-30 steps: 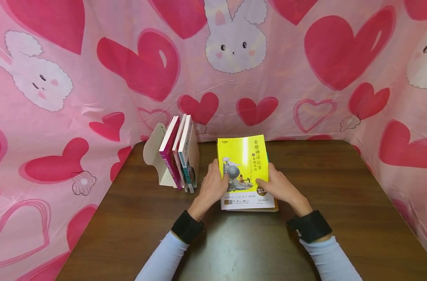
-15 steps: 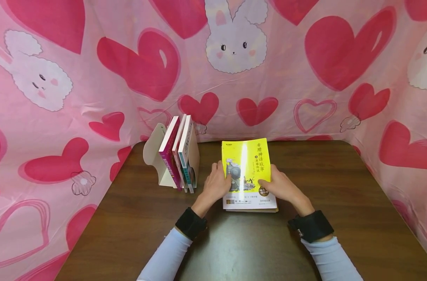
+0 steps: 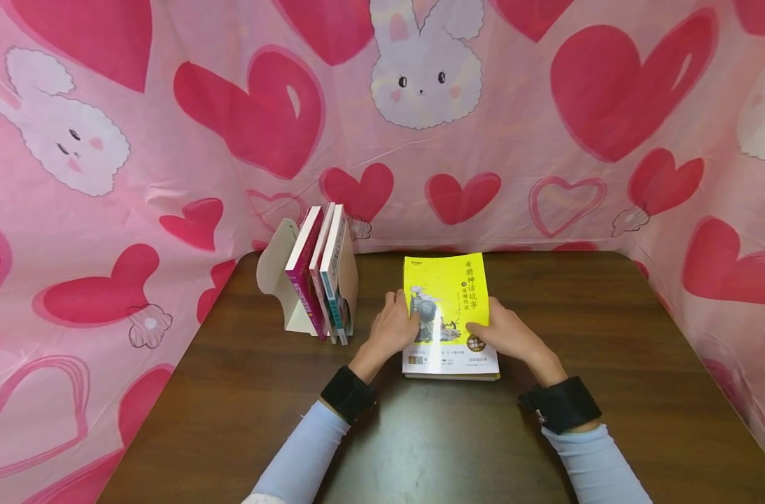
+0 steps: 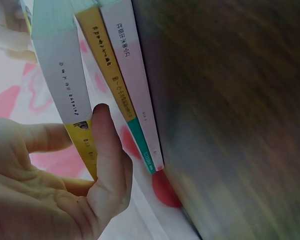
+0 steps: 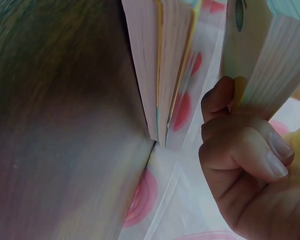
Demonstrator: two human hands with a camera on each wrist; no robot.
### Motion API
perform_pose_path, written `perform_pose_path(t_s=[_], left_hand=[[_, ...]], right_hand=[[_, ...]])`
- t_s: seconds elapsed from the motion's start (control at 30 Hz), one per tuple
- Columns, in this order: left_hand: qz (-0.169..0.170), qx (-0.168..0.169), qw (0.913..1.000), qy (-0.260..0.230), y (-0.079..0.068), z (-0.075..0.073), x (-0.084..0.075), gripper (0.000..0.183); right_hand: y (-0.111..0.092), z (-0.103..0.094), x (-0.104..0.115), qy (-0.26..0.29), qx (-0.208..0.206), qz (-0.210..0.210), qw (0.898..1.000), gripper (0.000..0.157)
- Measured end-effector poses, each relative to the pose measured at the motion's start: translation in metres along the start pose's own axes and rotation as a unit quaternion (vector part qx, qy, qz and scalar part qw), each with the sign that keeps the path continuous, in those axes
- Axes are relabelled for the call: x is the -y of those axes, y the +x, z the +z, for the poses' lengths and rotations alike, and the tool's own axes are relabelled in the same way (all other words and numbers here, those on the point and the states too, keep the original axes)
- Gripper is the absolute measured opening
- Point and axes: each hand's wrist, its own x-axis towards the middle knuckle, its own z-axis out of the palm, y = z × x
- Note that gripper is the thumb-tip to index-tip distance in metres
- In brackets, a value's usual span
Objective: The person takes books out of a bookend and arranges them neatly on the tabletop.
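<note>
From the head view, glare blots part of a glossy yellow-and-white paperback (image 3: 448,301), which nearly hides two stacked books (image 4: 135,80), spines pinkish-white and yellow-green, on the dark-brown wood-grain table (image 3: 609,350); a person's left hand (image 3: 392,327) and right hand (image 3: 516,336) grip opposite edges, thumbs on top, fingers curled beneath; the paperback hangs just above the stack, apart.
</note>
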Motion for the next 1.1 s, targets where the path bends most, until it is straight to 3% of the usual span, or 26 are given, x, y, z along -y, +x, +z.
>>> perform_pose_path(t_s=[0.43, 1.1], left_hand=[[0.004, 0.013, 0.9999, 0.003, 0.003, 0.005, 0.000, 0.066], [-0.017, 0.037, 0.9989, 0.023, 0.008, 0.010, -0.001, 0.064]], right_hand=[[0.001, -0.002, -0.006, -0.006, 0.009, 0.007, 1.000, 0.056], [0.005, -0.002, -0.011, -0.012, 0.021, 0.024, 0.999, 0.053]])
